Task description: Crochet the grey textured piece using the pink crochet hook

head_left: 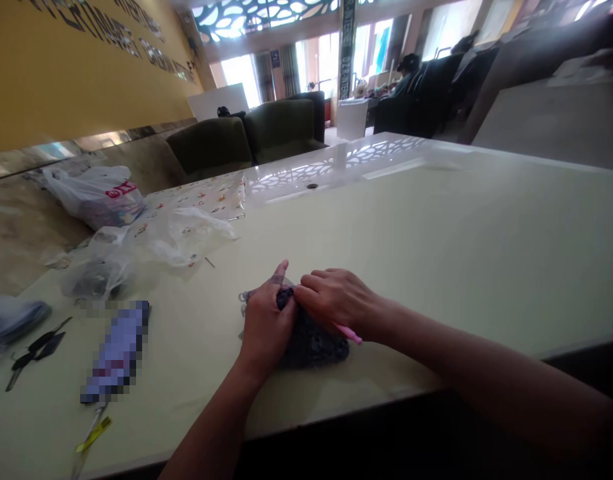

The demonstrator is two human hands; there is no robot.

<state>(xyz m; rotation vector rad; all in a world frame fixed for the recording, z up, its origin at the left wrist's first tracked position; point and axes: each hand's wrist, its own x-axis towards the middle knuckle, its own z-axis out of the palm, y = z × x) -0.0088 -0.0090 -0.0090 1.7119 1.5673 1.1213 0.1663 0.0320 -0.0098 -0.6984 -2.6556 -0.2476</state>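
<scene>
Near the table's front edge, a dark blue-grey crocheted piece (319,348) lies bunched under both hands. My left hand (267,319) is closed on its upper left part, the index finger pointing up and away. Loops of grey yarn (243,297) show beside that hand. Fingers curled, my right hand (343,300) grips a crochet hook (350,334) whose pink handle end sticks out below the palm. The hook's tip is hidden between the hands. Both hands' fingertips meet at the dark work.
On the white table (436,253), a knotted clear bag (99,273) with dark contents, keys (39,347), a blurred-out blue item (119,353) and a thin metal pin (209,263) lie left. Behind them are a crumpled plastic bag (181,240) and a filled white bag (103,197). People sit farther back.
</scene>
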